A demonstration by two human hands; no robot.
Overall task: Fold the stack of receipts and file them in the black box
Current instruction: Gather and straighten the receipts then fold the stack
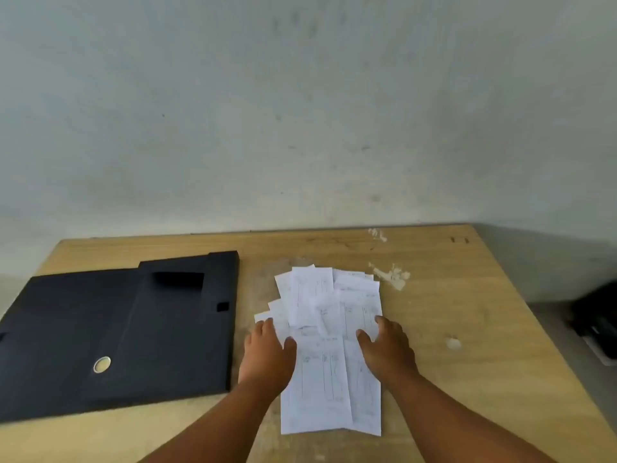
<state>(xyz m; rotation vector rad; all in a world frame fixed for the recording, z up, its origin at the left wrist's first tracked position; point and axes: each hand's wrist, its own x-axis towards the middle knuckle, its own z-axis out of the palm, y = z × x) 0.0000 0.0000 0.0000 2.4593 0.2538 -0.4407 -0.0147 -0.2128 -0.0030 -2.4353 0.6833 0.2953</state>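
White printed receipts, unfolded and fanned in a loose overlapping pile, are being pressed flat on the wooden table by the left hand and right hand, palms spread, nothing gripped; the black box is lying just left.

The receipts are thin white paper, matt, with faint grey print. The black box has a matt, smooth, plastic-looking surface without glare; a small round fitting on it looks like shiny metal. The table is light wood-grain board, matt, with scuffs and rough white patches. The wall is painted plaster, matt, faintly stained.
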